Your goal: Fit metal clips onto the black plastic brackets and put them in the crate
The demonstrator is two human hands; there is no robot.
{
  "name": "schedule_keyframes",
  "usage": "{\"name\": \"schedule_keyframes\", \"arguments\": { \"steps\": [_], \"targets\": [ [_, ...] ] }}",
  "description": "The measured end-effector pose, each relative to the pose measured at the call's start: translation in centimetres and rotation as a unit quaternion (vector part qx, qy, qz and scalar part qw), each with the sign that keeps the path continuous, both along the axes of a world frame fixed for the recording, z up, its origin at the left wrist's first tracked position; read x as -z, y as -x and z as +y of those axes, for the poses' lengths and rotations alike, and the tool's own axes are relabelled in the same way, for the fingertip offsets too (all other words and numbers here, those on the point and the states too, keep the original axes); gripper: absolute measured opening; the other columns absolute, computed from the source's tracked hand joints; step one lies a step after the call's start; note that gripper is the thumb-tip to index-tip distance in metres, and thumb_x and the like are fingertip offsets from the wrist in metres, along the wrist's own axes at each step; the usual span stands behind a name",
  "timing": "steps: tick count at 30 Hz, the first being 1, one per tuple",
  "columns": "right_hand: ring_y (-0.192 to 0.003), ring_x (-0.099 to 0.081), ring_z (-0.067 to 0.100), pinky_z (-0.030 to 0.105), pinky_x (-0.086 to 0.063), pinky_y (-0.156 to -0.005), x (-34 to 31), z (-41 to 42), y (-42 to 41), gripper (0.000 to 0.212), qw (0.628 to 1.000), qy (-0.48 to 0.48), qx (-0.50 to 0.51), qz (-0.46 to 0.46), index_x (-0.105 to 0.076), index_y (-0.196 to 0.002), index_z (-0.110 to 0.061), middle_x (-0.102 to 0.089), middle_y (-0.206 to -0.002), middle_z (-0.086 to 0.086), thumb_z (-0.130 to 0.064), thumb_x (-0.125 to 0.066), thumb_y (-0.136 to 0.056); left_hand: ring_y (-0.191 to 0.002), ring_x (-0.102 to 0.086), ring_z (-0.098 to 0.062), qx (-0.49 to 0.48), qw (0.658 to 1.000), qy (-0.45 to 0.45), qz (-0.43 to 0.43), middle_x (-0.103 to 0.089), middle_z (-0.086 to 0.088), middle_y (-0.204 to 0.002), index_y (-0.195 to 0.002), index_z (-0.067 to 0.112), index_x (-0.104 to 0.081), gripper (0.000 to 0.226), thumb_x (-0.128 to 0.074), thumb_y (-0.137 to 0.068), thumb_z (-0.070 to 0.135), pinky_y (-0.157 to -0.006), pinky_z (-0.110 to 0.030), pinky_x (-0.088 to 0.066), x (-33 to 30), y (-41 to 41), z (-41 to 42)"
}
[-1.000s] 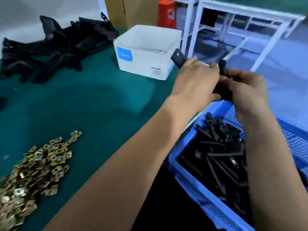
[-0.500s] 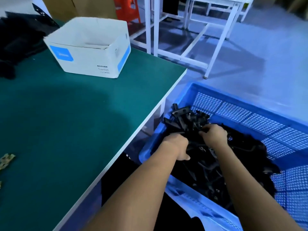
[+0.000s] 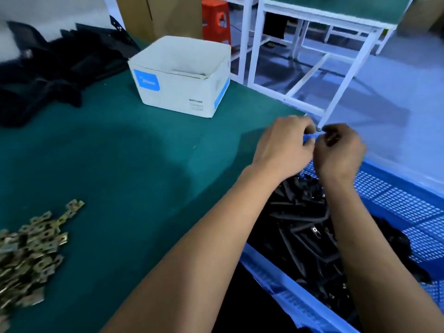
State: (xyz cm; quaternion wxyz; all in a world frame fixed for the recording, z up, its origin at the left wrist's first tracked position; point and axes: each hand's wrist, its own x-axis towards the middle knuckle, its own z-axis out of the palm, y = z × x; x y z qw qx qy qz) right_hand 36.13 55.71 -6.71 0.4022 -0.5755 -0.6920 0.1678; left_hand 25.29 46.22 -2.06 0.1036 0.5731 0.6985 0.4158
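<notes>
My left hand point(image 3: 284, 145) and my right hand point(image 3: 340, 150) hover side by side, almost touching, above the far corner of the blue crate point(image 3: 406, 203). Both have curled fingers. I see nothing in the left hand. A dark patch sits inside the right hand's curled fingers, and blur hides whether it is a part or shadow. Finished black brackets point(image 3: 302, 227) with clips fill the crate below my forearms. Loose metal clips point(image 3: 31, 241) lie heaped on the green table point(image 3: 125, 164) at the near left. Bare black brackets point(image 3: 55, 66) are piled at the far left.
A white open carton point(image 3: 182, 78) stands on the table behind my hands. The crate sits lower than the table, against its right edge. A white-framed bench point(image 3: 331, 22), an orange stool point(image 3: 215, 20) and brown boxes point(image 3: 158, 15) stand on the floor beyond.
One second ago both hands held a bracket in the air. They then dropped into the crate, and now they are raised again without that bracket. The view has swung back left.
</notes>
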Motion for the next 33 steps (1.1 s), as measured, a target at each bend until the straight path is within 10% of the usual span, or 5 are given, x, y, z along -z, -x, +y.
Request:
{"name": "schedule_keyframes", "arguments": {
  "steps": [9, 17, 21, 26, 33],
  "targets": [
    [-0.068, -0.053, 0.018, 0.031, -0.038, -0.063, -7.4, -16.9, 21.0, 0.018, 0.917, -0.041, -0.397, 0.01, -0.073, -0.092, -0.012, -0.06, -0.07, -0.003, -0.012, -0.057, -0.084, -0.082, -0.072, -0.014, -0.291, 0.948, -0.112, -0.06, -0.075, 0.01, -0.086, -0.085, 0.021, -0.073, 0.012, -0.068, -0.084, 0.01, -0.08, -0.035, -0.057, -3.7, 16.2, -16.9],
    [-0.104, -0.065, 0.033, 0.037, -0.05, -0.083, -6.3, -36.1, 35.3, 0.023, 0.734, -0.058, -0.663, -0.135, -0.07, -0.11, -0.015, -0.07, -0.106, 0.01, -0.02, -0.07, -0.088, -0.09, -0.069, -0.015, -0.572, 0.817, -0.078, -0.019, -0.075, 0.007, -0.089, -0.09, 0.019, -0.077, 0.014, -0.067, -0.083, 0.012, -0.086, -0.03, -0.053, -1.7, 25.6, -39.9],
    [-0.14, -0.026, 0.037, 0.041, -0.044, -0.105, -5.0, -41.2, 39.8, 0.066, 0.743, -0.108, -0.632, -0.191, -0.044, -0.148, -0.027, -0.025, -0.154, 0.015, -0.028, -0.075, -0.091, -0.092, -0.069, -0.016, -0.663, 0.745, -0.059, -0.045, -0.074, 0.009, -0.089, -0.094, 0.021, -0.077, 0.017, -0.065, -0.083, 0.015, -0.086, -0.025, -0.052, 0.4, 26.9, -46.6],
    [-0.139, -0.041, 0.03, 0.032, -0.035, -0.115, -4.2, -41.3, 43.9, 0.052, 0.737, -0.021, -0.649, -0.186, -0.056, -0.145, -0.026, -0.044, -0.151, 0.014, -0.027, -0.071, -0.096, -0.077, -0.076, -0.021, -0.637, 0.729, -0.142, -0.207, -0.074, 0.001, -0.081, -0.083, 0.015, -0.075, 0.01, -0.065, -0.084, 0.012, -0.082, -0.038, -0.062, 1.8, 28.2, -47.7],
    [-0.069, -0.074, 0.007, 0.019, -0.056, -0.068, -4.7, -41.8, 40.2, 0.026, 0.727, 0.17, -0.656, 0.112, -0.079, -0.077, -0.024, -0.077, -0.078, -0.007, 0.0, -0.073, -0.084, -0.088, -0.077, -0.035, -0.445, 0.662, -0.278, -0.535, -0.071, -0.022, -0.109, -0.128, 0.001, -0.054, 0.059, -0.073, -0.093, 0.043, -0.078, -0.04, -0.064, 0.8, 28.4, -46.4]
  ]
}}
